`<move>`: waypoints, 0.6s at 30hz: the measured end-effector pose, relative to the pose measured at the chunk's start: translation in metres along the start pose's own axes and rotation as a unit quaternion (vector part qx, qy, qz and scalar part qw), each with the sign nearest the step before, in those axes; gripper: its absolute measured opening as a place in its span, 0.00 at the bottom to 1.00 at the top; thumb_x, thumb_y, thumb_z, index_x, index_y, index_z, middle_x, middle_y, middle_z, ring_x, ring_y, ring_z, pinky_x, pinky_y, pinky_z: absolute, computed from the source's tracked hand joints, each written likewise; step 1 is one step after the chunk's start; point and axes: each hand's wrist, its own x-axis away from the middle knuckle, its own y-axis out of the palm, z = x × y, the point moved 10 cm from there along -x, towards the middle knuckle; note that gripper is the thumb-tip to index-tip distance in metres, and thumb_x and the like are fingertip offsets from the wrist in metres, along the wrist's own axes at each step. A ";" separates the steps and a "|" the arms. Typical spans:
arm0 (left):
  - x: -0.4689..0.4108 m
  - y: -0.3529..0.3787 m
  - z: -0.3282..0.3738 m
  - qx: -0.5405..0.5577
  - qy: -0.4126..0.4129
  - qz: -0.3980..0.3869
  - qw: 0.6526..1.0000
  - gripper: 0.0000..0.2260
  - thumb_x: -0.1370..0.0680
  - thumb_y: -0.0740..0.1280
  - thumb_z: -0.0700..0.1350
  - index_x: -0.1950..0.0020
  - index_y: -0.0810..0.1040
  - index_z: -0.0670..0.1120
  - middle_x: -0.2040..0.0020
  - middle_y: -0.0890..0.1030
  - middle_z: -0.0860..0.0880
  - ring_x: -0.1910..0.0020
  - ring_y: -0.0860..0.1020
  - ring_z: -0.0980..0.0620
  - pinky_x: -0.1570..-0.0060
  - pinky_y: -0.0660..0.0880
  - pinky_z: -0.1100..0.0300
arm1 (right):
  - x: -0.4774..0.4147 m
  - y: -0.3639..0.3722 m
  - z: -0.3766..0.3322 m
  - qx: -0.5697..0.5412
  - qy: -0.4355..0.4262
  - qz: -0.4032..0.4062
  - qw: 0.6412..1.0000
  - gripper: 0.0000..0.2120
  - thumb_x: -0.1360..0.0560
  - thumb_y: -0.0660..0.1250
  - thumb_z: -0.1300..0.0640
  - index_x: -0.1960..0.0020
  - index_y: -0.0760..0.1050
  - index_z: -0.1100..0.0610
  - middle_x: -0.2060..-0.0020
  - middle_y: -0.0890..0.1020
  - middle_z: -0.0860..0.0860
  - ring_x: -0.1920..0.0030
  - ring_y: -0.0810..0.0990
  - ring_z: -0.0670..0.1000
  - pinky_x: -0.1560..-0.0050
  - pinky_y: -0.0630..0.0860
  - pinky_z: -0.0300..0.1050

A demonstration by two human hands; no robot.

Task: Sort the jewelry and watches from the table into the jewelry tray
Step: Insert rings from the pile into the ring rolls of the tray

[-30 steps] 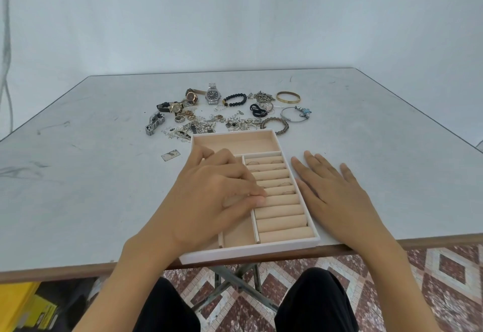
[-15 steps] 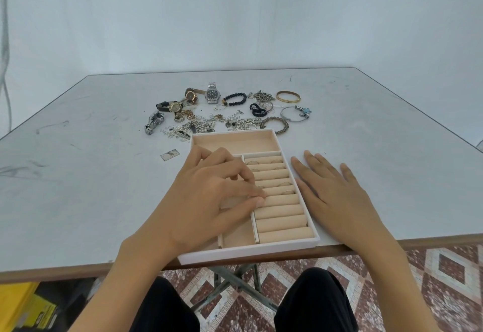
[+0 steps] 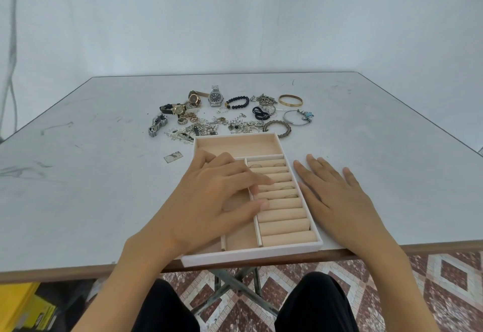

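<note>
The white jewelry tray [image 3: 251, 253] with beige lining sits at the table's near edge. My left hand [image 3: 209, 201] lies over its left compartments. The fingers reach across onto the ring rolls [image 3: 282, 223], their tips and my thumb touching the rolls near several thin rings [image 3: 287, 187]; nothing shows in its grip. My right hand [image 3: 337, 195] rests flat on the table against the tray's right side. Beyond the tray lies a pile of chains and charms [image 3: 209, 125], with a silver watch [image 3: 216, 97], a black bead bracelet [image 3: 237, 102] and a gold bangle [image 3: 290, 100].
A small card [image 3: 173, 156] lies on the table left of the tray. The tray's wide far compartment [image 3: 235, 146] holds nothing. The table's front edge [image 3: 65, 271] runs just under my wrists. A yellow box [image 3: 15, 305] stands on the floor at lower left.
The fingers of my left hand have shifted slightly on the ring rolls. My right hand has stayed flat beside the tray.
</note>
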 end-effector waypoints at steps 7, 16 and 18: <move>-0.007 -0.005 -0.015 0.121 -0.018 0.010 0.992 0.15 0.23 0.62 0.60 0.39 0.77 0.59 0.53 0.80 0.64 0.50 0.76 0.60 0.44 0.60 0.66 | 0.000 0.000 0.001 -0.009 0.002 -0.001 1.000 0.41 0.35 0.24 0.35 0.23 0.45 0.41 0.23 0.46 0.42 0.23 0.42 0.42 0.25 0.39 0.48; -0.023 -0.023 -0.129 0.141 -0.218 0.076 0.963 0.09 0.30 0.66 0.55 0.53 0.82 0.58 0.61 0.81 0.58 0.58 0.78 0.58 0.51 0.73 0.60 | 0.000 0.000 0.000 -0.009 0.006 -0.007 1.000 0.42 0.36 0.23 0.35 0.23 0.44 0.40 0.23 0.45 0.41 0.24 0.41 0.42 0.24 0.39 0.48; -0.029 -0.025 -0.160 0.119 -0.271 0.070 0.953 0.09 0.30 0.66 0.54 0.53 0.82 0.57 0.59 0.82 0.55 0.55 0.79 0.52 0.46 0.75 0.51 | 0.000 -0.001 0.000 -0.014 0.008 -0.008 1.000 0.42 0.36 0.23 0.35 0.23 0.44 0.40 0.23 0.45 0.41 0.24 0.41 0.42 0.24 0.39 0.49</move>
